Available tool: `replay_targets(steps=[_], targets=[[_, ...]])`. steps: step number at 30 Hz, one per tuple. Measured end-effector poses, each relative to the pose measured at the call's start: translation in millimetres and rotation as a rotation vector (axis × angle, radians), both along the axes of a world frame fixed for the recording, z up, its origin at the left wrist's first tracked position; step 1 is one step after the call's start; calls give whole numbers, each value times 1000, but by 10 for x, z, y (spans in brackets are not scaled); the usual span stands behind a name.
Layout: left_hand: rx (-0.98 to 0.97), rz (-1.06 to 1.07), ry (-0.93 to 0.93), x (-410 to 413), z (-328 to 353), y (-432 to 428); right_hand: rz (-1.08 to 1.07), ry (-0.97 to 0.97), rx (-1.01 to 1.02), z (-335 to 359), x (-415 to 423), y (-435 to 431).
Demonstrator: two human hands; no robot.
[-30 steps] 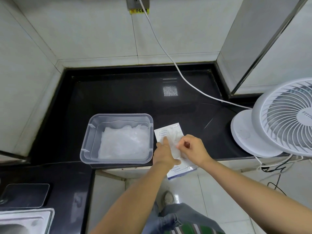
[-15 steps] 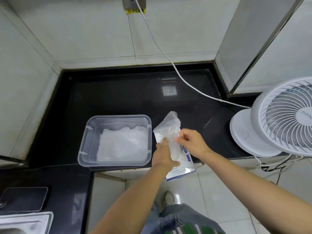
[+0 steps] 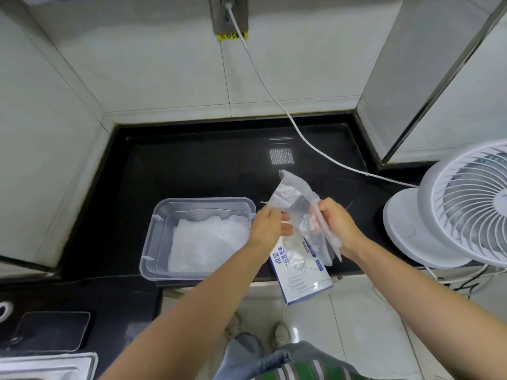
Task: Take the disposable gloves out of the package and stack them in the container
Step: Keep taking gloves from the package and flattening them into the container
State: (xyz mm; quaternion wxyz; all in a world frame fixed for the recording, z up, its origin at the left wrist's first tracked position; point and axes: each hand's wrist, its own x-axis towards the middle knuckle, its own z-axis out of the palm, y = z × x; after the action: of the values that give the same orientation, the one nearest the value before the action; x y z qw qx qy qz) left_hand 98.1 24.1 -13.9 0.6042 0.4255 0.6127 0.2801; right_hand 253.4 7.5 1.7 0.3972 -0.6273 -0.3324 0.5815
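1. Half a second ago the left hand (image 3: 269,226) pressed on the package (image 3: 303,275). It is now lifted off, and the glove (image 3: 295,200) has come clear and spread between both hands.
2. The right hand (image 3: 338,224) has its fingers curled tight round the glove's right side, with film trailing below the fist.
3. The left thumb and fingers seem to pinch the glove's left edge, though the film blurs the fingertips.
4. Both hands are raised over the counter's (image 3: 197,165) front edge, just right of the container (image 3: 204,201), which holds a stack (image 3: 208,242) of gloves.
5. The package lies flat under the hands, overhanging the counter edge.
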Motion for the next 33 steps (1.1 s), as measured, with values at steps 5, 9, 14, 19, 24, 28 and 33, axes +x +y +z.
replay_targets(steps=[5, 9, 14, 19, 24, 28, 33], targets=[[-39, 145, -254, -376, 239, 267, 218, -114, 3, 74, -190, 47], [-79, 112, -311, -769, 308, 356, 358, -226, 40, 125, -354, 132], [-91, 7, -167, -1048, 292, 317, 541, -303, 3, 147, -558, 224], [146, 58, 62, -1220, 255, 344, 617, -227, 98, 194, -818, 274], [352, 20, 369, -1450, 202, 347, 748, -526, 256, 141, -1126, 352], [259, -54, 641, -1775, 50, 310, 504, -390, 195, 133, -1264, 473], [264, -57, 659, -2138, -34, 141, 274, -345, 38, 55, -1274, 595]])
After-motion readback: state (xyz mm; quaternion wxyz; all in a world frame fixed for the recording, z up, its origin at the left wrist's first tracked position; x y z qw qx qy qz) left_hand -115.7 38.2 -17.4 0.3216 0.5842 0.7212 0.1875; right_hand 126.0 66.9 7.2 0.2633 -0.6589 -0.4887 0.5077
